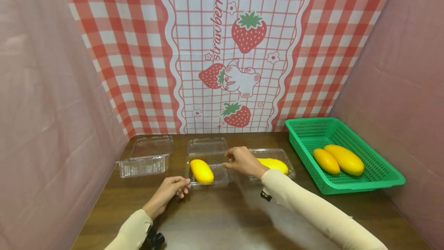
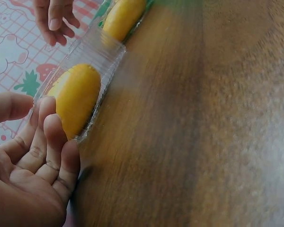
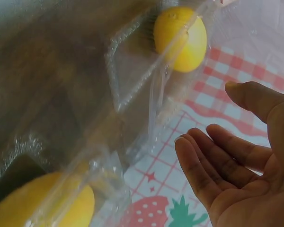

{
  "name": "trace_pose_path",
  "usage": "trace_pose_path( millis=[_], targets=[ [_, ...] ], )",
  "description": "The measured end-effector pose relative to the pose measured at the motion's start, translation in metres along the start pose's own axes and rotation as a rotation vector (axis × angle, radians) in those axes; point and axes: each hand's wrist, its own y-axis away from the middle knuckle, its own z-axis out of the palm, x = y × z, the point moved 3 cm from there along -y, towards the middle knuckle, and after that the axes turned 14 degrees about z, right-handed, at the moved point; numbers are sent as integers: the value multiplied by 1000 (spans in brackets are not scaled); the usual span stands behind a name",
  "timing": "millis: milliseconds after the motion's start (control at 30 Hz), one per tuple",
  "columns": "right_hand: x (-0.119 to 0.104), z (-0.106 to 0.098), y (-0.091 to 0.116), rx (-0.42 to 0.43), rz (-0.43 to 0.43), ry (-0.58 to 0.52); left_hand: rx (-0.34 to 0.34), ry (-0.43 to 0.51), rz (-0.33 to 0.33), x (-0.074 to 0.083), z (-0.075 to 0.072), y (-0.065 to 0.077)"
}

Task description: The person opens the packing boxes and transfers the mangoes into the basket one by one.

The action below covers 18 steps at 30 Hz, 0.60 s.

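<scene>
A yellow mango (image 1: 202, 171) lies in the left part of the middle clear plastic container (image 1: 219, 173), whose lid stands raised at the back. My left hand (image 1: 170, 193) pinches this container at its front left corner, thumb and fingertips right at the rim. In the left wrist view the mango (image 2: 78, 99) shows just beyond the fingers. Over the container's right side hovers my right hand (image 1: 245, 161), its fingers loosely bent with nothing between them. Behind the right wrist, a second mango (image 1: 275, 164) sits in another clear container (image 1: 290, 169), partly hidden by the arm.
A third clear container (image 1: 143, 166), lid up, stands at the left of the brown wooden table (image 1: 215, 215). At the right, a green basket (image 1: 364, 186) holds two mangoes (image 1: 345, 160). A strawberry-print cloth (image 1: 229, 49) hangs behind, with pink curtains at both sides.
</scene>
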Motion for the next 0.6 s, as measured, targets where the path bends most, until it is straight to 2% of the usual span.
trace_pose_path(
  millis=[167, 400, 600],
  targets=[
    [-4, 11, -3, -23, -11, 14, -15, 12, 3, 0, -1, -2],
    [-10, 27, -6, -33, 26, 37, -30, 22, 4, -3, 0, -1],
    [-19, 38, -10, -84, 62, 71, -24, 15, 11, -2, -1, -2]
  ],
)
